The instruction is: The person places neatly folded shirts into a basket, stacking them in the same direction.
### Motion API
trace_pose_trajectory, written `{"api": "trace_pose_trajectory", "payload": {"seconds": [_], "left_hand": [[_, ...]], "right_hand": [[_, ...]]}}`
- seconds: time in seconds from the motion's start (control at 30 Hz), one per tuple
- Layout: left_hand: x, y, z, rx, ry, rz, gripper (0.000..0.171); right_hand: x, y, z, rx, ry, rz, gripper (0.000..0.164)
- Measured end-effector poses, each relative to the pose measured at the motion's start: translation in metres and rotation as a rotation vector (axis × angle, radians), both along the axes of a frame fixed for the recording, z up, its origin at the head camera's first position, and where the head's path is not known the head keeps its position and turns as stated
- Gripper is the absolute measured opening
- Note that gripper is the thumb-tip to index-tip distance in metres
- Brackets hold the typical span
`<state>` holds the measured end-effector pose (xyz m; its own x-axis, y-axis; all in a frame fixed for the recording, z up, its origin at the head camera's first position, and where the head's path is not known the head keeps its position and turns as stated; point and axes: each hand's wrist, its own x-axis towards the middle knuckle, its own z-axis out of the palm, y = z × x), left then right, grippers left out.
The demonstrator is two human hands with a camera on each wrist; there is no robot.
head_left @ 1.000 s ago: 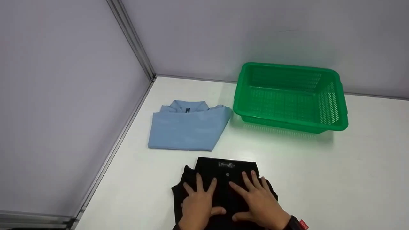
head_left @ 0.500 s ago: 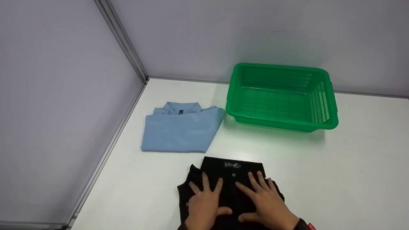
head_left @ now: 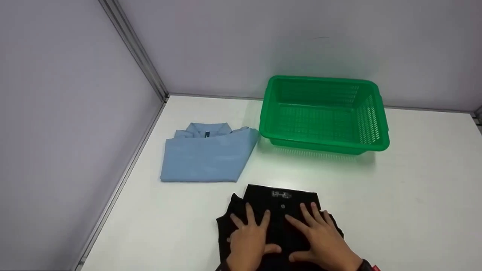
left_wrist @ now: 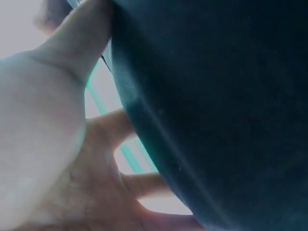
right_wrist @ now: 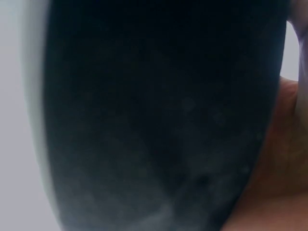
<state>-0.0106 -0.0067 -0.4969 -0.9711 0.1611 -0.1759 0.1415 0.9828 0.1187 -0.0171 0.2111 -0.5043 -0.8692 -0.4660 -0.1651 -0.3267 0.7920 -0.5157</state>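
Observation:
A black garment [head_left: 280, 222] with a collar, a small button and a pale printed label lies at the front of the table, its lower part cut off by the frame edge. On its left half rests my left hand [head_left: 247, 239], fingers spread. My right hand [head_left: 324, 239] lies spread on the right half, thumbs pointing toward each other. In the left wrist view the left hand's fingers [left_wrist: 103, 125] reach past the edge of dark cloth [left_wrist: 216, 106]. Dark cloth [right_wrist: 154, 115] also fills most of the blurred right wrist view, with part of the hand [right_wrist: 279, 183] at the right.
A folded light blue collared shirt [head_left: 203, 158] lies behind and left of the black garment. To its right, near the back wall, stands a green plastic basket [head_left: 320, 146] with slotted sides. Grey panels [head_left: 86, 113] border the white table [head_left: 418, 188] at the left and back.
The head view has shifted, so basket and blue shirt appear further left and the black garment further right. Both hands keep their spread pose on the black garment.

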Motion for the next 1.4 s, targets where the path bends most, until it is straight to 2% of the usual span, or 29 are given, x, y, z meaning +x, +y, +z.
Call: {"api": "trace_pose_trajectory", "payload": {"seconds": [0.07,0.27,0.5,0.83,0.9,1.07,1.27,1.4], "left_hand": [[-0.001,0.004,-0.001,-0.001,0.018,-0.012,0.102],[-0.005,0.018,-0.001,0.004,-0.009,-0.025,0.102],[-0.010,0.035,0.002,-0.035,0.000,-0.055,0.102],[-0.017,0.057,0.003,-0.032,-0.105,-0.072,0.103],[-0.017,0.061,0.003,-0.041,-0.086,-0.078,0.103],[-0.023,0.066,0.004,-0.038,-0.068,-0.084,0.103],[-0.031,0.067,0.006,0.006,-0.127,-0.056,0.101],[-0.035,0.065,0.006,0.007,-0.132,-0.074,0.100]], "right_hand": [[0.001,0.004,0.000,0.000,-0.004,-0.010,0.100],[0.002,0.018,0.001,0.000,-0.008,-0.031,0.101],[0.002,0.034,0.002,0.007,-0.014,-0.066,0.102],[0.001,0.053,0.002,0.026,-0.027,-0.119,0.103],[0.000,0.057,0.003,0.025,-0.029,-0.121,0.103],[-0.006,0.063,0.005,0.022,-0.040,-0.128,0.104],[-0.012,0.065,0.006,0.020,-0.057,-0.125,0.104],[-0.015,0.065,0.005,0.022,-0.070,-0.129,0.104]]}}
